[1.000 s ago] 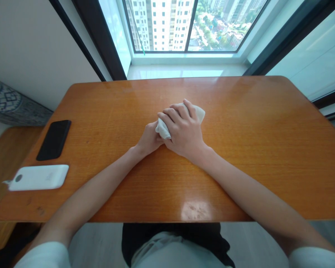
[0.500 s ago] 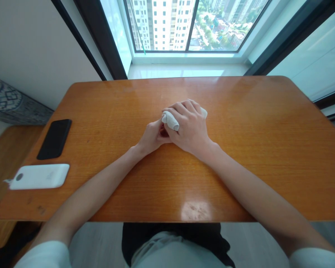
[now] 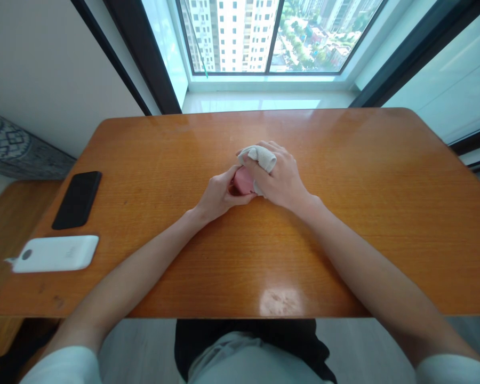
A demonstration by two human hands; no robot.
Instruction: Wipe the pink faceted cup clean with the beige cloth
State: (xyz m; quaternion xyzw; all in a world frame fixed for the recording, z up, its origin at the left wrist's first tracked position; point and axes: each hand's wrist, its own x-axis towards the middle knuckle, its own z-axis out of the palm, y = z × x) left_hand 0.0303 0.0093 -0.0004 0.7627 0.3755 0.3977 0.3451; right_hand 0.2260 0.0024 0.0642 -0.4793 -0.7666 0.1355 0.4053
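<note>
A pink rounded object (image 3: 244,181) is between my hands above the middle of the table; its kind I cannot make out, as fingers and cloth cover much of it. My left hand (image 3: 220,191) grips it from the left, thumb above and fingers below. My right hand (image 3: 282,173) is closed on a white cloth (image 3: 260,156), which is bunched over the top and right side of the pink object. The fingertips of the right hand are partly hidden behind the cloth.
The brown wooden table (image 3: 164,154) reaches toward a window (image 3: 264,37). At its left side lie a black phone (image 3: 77,200) and a white flat device (image 3: 58,253) with a cable end. My lap is below the front edge.
My right hand has shifted slightly right and turned, with the cloth. The pink object now shows, where the right hand mostly covered it before. My left hand stays nearly in place.
</note>
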